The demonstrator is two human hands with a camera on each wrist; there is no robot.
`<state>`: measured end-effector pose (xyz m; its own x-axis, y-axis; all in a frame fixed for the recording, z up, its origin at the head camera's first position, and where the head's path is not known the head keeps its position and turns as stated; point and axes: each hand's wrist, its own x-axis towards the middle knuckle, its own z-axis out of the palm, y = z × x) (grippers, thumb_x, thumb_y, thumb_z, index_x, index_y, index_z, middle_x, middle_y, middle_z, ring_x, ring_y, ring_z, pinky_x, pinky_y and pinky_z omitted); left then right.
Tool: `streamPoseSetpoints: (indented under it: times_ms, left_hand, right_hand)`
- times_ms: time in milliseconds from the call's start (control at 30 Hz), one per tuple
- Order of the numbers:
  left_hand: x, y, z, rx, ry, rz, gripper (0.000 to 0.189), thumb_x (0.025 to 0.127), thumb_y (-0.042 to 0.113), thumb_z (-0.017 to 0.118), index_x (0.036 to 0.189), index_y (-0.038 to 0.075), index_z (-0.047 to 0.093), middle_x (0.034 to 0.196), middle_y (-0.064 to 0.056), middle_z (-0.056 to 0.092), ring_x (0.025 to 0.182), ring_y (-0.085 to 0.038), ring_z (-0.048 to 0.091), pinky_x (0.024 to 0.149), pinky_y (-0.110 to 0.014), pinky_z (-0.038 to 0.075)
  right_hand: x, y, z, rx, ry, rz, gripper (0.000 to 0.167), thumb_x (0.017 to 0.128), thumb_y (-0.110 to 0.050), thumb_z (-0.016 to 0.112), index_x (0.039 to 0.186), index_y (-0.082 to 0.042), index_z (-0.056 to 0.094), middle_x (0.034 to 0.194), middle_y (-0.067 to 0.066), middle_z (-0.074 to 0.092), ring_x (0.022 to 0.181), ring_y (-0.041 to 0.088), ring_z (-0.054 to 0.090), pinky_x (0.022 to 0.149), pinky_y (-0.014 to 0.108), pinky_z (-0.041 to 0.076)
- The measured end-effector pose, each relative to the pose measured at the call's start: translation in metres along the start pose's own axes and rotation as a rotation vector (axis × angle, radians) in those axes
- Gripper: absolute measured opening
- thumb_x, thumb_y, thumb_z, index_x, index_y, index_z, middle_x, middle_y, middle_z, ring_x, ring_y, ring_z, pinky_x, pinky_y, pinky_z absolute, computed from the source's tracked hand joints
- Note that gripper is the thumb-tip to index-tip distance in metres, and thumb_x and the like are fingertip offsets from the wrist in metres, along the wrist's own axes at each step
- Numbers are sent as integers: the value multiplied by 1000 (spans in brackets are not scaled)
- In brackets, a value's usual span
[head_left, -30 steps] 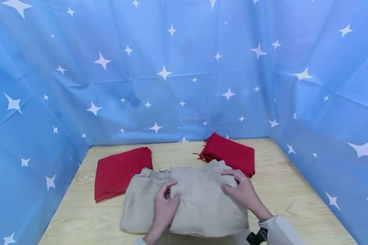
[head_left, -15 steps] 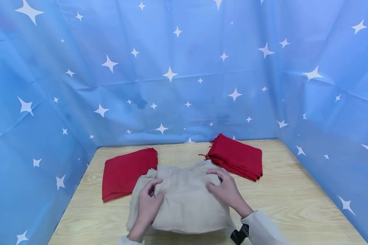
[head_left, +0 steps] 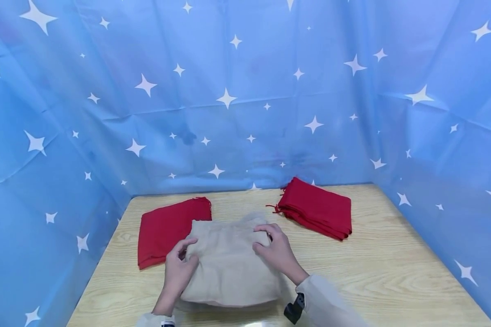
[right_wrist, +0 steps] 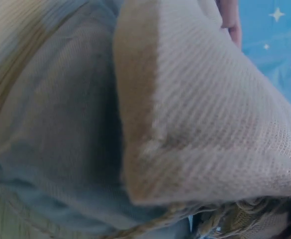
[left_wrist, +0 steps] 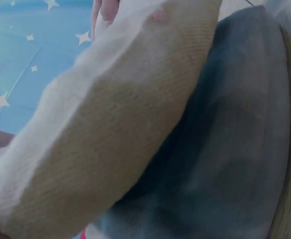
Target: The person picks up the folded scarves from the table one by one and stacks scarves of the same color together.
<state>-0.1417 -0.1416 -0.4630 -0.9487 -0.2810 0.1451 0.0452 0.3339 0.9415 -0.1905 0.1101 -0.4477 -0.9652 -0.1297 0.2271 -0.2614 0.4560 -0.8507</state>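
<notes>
Both hands hold a folded beige scarf (head_left: 233, 268) by its sides, near the front of the table. My left hand (head_left: 177, 270) grips its left edge between thumb and fingers, and my right hand (head_left: 278, 254) pinches the right side the same way. Under it lies a second folded scarf (left_wrist: 240, 114), grey in the shadow; the head view has it almost wholly hidden. Seen from the right wrist, the upper scarf (right_wrist: 200, 109) hangs close over the lower one (right_wrist: 55, 129), and twisted fringe (right_wrist: 170, 216) shows along the bottom.
A folded red scarf (head_left: 169, 231) lies at the back left, partly behind the beige one. Another red scarf (head_left: 317, 209), with tassels at its left end, lies at the back right. A blue star-printed curtain (head_left: 245, 113) encloses the wooden table (head_left: 376, 272) on three sides.
Both hands have carried the upper beige scarf to the left, over the lower one, which was showing on the left before. The head view has also shifted slightly; the red scarves stayed put.
</notes>
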Motion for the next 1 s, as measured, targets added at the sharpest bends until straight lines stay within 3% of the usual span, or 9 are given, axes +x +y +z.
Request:
streamPoseSetpoints:
  times_ms: [200,367,600,833,1000]
  left_hand:
    - [4,-7,-5,17,-4,-41,37,79,-7,58,112,8,67,111,-12,64,93,-14,55,78,-20,45]
    - [6,-21,-3,40,9,-66,35,77,-5,59,110,5,67,107,-14,64,84,-12,55,72,-20,45]
    - [4,-45,0,124,-26,-187,37,72,-3,61,108,5,65,104,-16,64,83,-14,52,70,-25,43]
    - [6,-54,0,169,-61,-200,33,73,2,66,106,5,63,99,-17,64,82,-17,53,70,-30,43]
    - [6,-54,1,183,-75,-212,31,75,5,67,105,5,62,94,-14,60,79,-18,52,69,-30,42]
  right_hand:
    - [3,1,12,-18,-2,-15,30,73,-6,74,102,-12,69,105,7,60,96,21,56,86,39,45]
    - [2,7,18,-29,-18,-14,26,74,-5,73,99,-11,69,103,8,59,95,22,55,85,39,44]
    - [-1,33,25,-53,-39,41,20,74,-4,70,92,-11,68,100,9,56,86,17,49,75,30,41]
    - [-3,50,30,-54,-98,76,17,76,-9,72,91,-11,66,100,10,54,79,15,43,69,28,39]
    - [-3,54,32,-78,-119,70,18,75,-10,74,91,-12,65,100,10,53,82,16,45,71,28,39]
